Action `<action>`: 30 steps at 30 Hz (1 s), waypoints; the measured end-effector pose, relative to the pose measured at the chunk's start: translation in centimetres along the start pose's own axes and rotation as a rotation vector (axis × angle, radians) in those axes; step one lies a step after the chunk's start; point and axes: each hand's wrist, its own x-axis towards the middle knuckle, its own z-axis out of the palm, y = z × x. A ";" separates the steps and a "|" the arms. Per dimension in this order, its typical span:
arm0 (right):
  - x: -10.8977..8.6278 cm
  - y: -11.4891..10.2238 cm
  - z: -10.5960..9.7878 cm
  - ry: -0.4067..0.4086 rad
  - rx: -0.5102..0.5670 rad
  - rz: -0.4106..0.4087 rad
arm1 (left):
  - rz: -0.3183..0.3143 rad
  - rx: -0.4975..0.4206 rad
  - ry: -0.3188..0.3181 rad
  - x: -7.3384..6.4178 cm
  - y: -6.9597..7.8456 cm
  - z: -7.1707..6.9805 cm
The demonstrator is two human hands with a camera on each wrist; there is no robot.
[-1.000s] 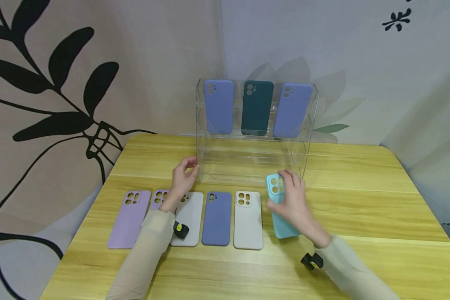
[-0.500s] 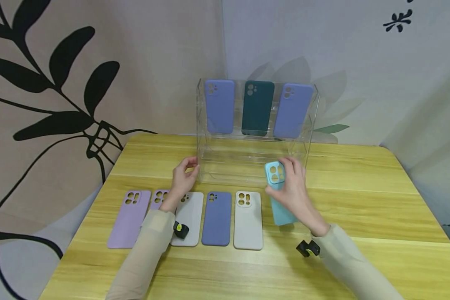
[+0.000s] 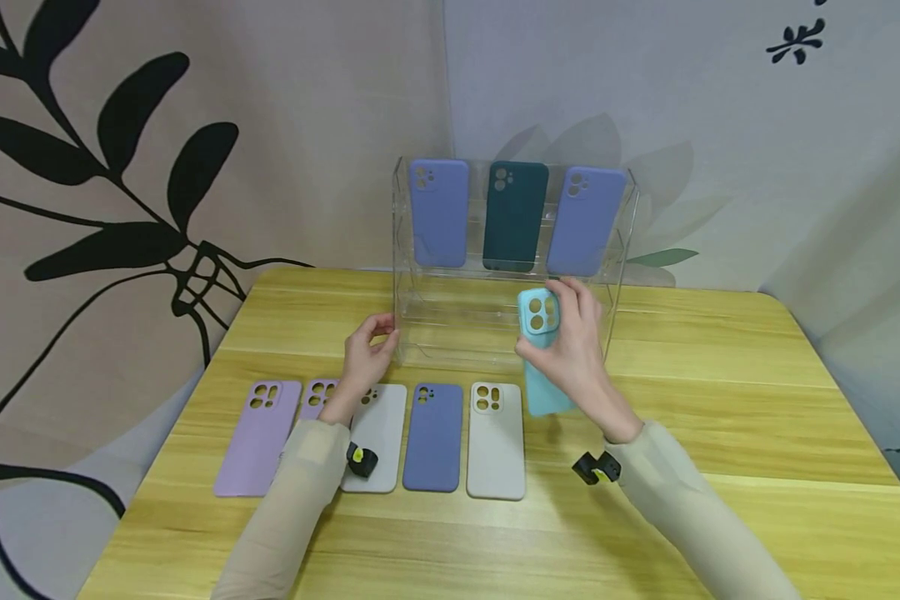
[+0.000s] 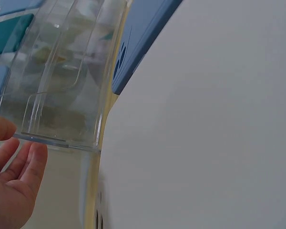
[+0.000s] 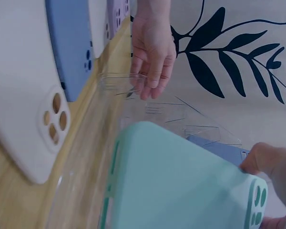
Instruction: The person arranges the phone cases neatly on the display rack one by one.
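- Mint case (image 5: 181, 181) pinched btwn R fingers (image 3: 583, 298), side edges, cam end
- Prob light, bendy; I'd hold there
- Clr stand (image 3: 495, 315) touching L fingers (image 4: 35, 162), loosely bent

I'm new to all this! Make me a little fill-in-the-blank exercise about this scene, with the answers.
1. The right hand holds a turquoise rectangular phone case; exactly ____ lilac, white and blue phone cases lie on the yellow wood-grain table.
2. On the clear plastic rack, a dark teal rectangular phone case stands ____ two blue-violet phone cases.
3. From the person's position, the left hand is at the rack's ____ side.

Missing words: five; between; left.
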 end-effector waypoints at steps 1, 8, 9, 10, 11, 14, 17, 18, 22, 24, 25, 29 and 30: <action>0.2 -0.1 0.1 0.004 0.003 -0.002 | 0.005 0.004 0.000 0.0 0.0 0.0; 2.1 -1.3 1.0 0.036 0.015 0.005 | 0.014 -0.002 0.005 0.0 -0.1 0.0; 2.4 -1.5 1.1 0.040 0.016 0.005 | 0.010 -0.003 0.004 0.0 0.0 -0.1; 2.7 -1.6 1.2 0.042 0.021 0.006 | 0.007 -0.005 0.002 0.0 0.0 -0.1; 3.0 -1.8 1.4 0.047 0.026 0.006 | 0.004 -0.005 0.001 0.0 0.0 -0.1; 3.9 -2.3 1.9 0.068 0.050 -0.005 | -0.005 -0.008 -0.001 0.0 0.0 -0.2; 4.8 -2.7 2.6 0.101 0.069 -0.026 | -0.008 -0.008 -0.001 -0.1 0.0 -0.2; 5.1 -2.8 2.8 0.111 0.071 -0.036 | -0.007 -0.008 0.000 -0.1 0.0 -0.2; 6.1 -3.0 3.7 0.146 0.066 -0.073 | -0.001 -0.008 0.002 -0.1 0.1 -0.1; 6.7 -3.0 4.3 0.166 0.065 -0.091 | 0.004 -0.015 0.001 -0.3 0.6 -0.2; 6.9 -3.0 4.5 0.175 0.065 -0.100 | 0.007 -0.018 -0.001 -0.4 1.2 -0.3; 8.0 -3.1 5.5 0.216 0.070 -0.123 | 0.012 -0.037 -0.009 -0.9 3.5 -0.5; 8.2 -3.2 5.8 0.221 0.073 -0.124 | 0.006 -0.038 -0.013 -1.0 4.0 -0.6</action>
